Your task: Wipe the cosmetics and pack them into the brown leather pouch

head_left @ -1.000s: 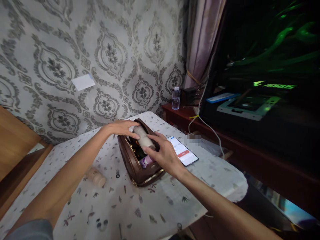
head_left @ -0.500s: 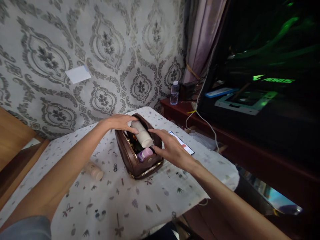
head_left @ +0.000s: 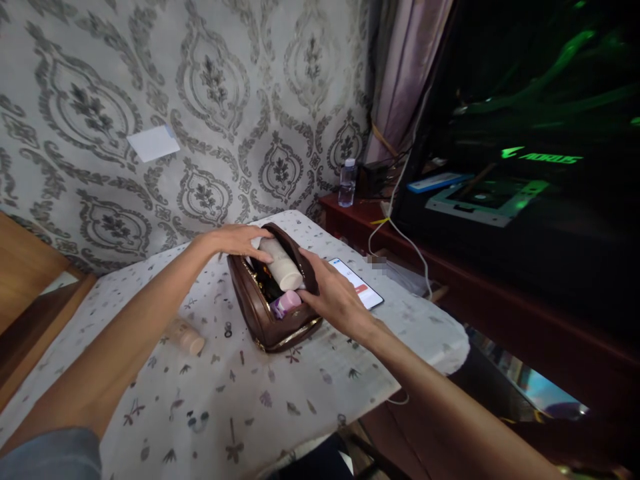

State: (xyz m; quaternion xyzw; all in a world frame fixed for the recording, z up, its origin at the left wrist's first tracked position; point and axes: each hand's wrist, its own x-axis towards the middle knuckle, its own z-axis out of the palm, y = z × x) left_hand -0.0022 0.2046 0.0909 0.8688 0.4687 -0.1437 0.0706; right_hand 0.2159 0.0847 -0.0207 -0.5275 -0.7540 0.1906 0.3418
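My left grip has its thumb on the pale bottle in the brown bag, mid-frame; how firmly, I can't tell. My right grip, spread wide, touches the bag's rim. I seem to be positioning the bottle; next calls for a steady rim.

2 arms reach forward, hands curved inward.
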